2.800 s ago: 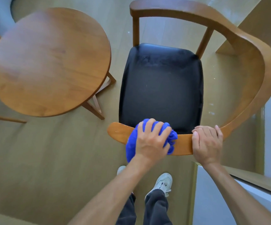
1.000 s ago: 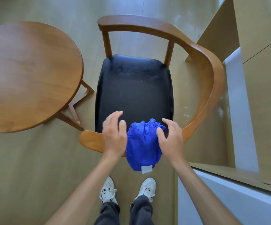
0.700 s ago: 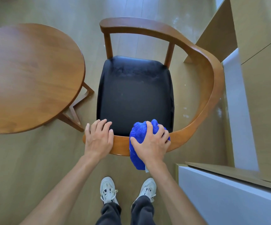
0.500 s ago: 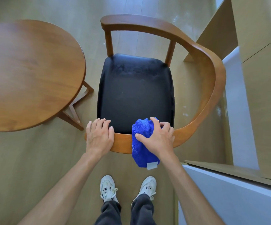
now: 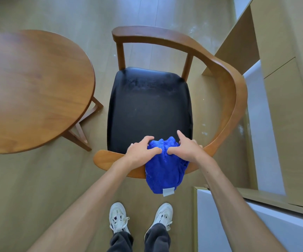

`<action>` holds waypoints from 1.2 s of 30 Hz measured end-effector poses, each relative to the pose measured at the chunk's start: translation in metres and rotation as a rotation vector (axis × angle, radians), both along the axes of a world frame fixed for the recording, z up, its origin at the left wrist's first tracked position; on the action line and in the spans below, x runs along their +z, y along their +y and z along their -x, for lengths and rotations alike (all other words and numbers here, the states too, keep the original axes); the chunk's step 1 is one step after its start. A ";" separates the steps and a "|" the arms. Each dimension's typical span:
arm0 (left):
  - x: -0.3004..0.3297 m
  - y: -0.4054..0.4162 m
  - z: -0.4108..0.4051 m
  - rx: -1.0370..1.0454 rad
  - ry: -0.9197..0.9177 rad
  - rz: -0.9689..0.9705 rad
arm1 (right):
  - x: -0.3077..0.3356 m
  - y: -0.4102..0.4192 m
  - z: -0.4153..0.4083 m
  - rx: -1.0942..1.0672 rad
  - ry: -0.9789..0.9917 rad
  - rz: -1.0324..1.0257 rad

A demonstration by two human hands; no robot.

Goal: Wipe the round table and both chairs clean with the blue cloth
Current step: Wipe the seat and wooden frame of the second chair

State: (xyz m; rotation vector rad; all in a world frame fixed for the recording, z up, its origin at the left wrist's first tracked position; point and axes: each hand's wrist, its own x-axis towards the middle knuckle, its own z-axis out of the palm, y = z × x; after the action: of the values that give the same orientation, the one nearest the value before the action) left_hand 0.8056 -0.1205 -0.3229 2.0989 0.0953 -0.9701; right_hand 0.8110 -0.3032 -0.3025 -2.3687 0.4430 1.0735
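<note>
A wooden armchair [image 5: 225, 79] with a black seat [image 5: 149, 106] stands in front of me. Its curved back rail [image 5: 107, 159] is nearest to me. The blue cloth [image 5: 163, 170] hangs bunched over that rail, white label at the bottom. My left hand [image 5: 139, 151] holds the cloth's left side, thumb lying on it and fingers curled over its top. My right hand [image 5: 185, 150] touches the cloth's right side with the thumb, its index finger straight and lifted. The round wooden table [image 5: 31, 88] stands to the left.
Pale wood cabinets and a white panel [image 5: 261, 124] close in on the chair's right side. A white-fronted unit [image 5: 256, 230] juts out at lower right beside my feet [image 5: 139, 217]. Wood floor runs between table and chair.
My left hand has left the back rail and come onto the cloth. My right hand has loosened its grip, and the cloth now hangs lower over the rail.
</note>
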 end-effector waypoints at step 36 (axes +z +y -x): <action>0.218 0.024 -0.030 -0.441 -0.511 0.336 | 0.191 -0.022 0.005 0.563 -0.850 -0.528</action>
State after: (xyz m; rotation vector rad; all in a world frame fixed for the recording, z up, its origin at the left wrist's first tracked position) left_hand 0.8356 -0.0965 -0.1044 2.0153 -0.7633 -0.6036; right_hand 0.8062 -0.3248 -0.1119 -2.2134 -0.7473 0.2251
